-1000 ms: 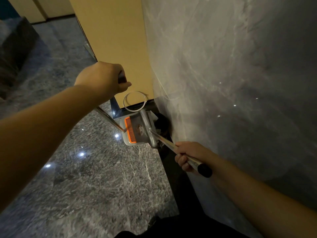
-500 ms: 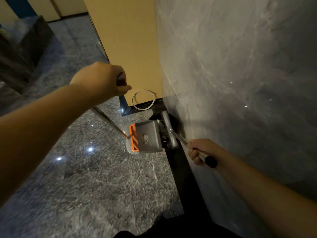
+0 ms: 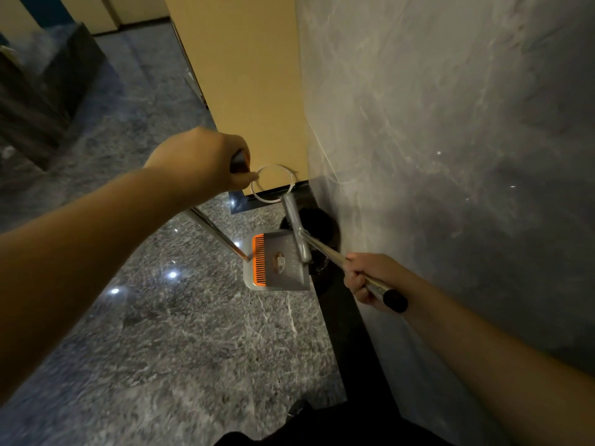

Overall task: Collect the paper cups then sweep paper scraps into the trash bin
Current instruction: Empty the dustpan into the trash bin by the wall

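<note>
A grey dustpan (image 3: 283, 262) with an orange comb edge sits on the dark marble floor, close to the grey wall. Its long metal handle (image 3: 215, 231) rises up and left to my left hand (image 3: 206, 162), which grips the top end. My right hand (image 3: 370, 278) grips the metal pole of a broom (image 3: 325, 249) just above its black end cap. The broom's grey head and dark bristles (image 3: 317, 225) lie between the dustpan and the wall. No paper cups, scraps or trash bin show in this view.
A tan panel (image 3: 244, 91) and a grey marble wall (image 3: 450, 156) meet in a corner ahead. A white ring-shaped cord (image 3: 272, 183) lies at the panel's foot. A black baseboard strip (image 3: 341, 333) runs along the wall. Dark furniture (image 3: 48, 85) stands far left.
The view has drawn nearer to the corner. The dustpan now sits lower relative to the white ring, and the broom head has swung to stand more upright between the dustpan and the wall. Both grips are unchanged.
</note>
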`<act>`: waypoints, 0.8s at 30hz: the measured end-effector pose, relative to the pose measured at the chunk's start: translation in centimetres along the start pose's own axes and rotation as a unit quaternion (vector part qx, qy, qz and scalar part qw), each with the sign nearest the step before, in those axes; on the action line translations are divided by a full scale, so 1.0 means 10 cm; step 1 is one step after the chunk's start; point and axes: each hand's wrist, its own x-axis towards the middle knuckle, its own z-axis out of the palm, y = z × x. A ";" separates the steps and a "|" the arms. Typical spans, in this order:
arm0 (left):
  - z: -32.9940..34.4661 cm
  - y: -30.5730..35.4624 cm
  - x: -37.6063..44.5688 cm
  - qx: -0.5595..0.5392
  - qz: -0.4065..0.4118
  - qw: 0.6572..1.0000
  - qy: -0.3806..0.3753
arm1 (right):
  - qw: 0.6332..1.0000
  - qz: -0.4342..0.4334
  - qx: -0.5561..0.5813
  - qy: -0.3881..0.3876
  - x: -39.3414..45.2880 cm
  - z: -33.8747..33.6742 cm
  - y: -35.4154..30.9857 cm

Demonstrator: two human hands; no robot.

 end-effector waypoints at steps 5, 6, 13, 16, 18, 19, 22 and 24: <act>-0.02 0.00 -0.12 0.002 0.000 1.000 -0.009 | 1.000 0.003 -0.003 0.001 0.15 -0.01 0.00; -0.03 -0.02 -0.13 0.004 -0.002 1.000 -0.007 | 1.000 0.007 0.000 0.000 0.18 -0.04 0.00; -0.13 -0.15 -0.28 0.011 -0.045 0.999 0.001 | 1.000 0.015 -0.002 0.001 0.29 -0.18 -0.01; -0.16 -0.18 -0.31 0.016 -0.059 0.998 -0.011 | 1.000 0.005 -0.005 0.005 0.31 -0.16 -0.02; -0.19 -0.18 -0.34 0.017 -0.061 0.998 -0.010 | 1.000 0.006 -0.001 0.003 0.33 -0.15 -0.04; -0.21 -0.18 -0.36 0.017 -0.063 0.998 -0.008 | 1.000 0.005 -0.001 0.004 0.34 -0.15 -0.05; -0.25 -0.20 -0.39 0.015 -0.075 0.997 -0.009 | 1.000 0.001 -0.013 0.020 0.38 -0.15 -0.05; -0.28 -0.23 -0.41 0.018 -0.079 0.997 -0.012 | 0.999 -0.007 -0.027 0.030 0.40 -0.14 -0.04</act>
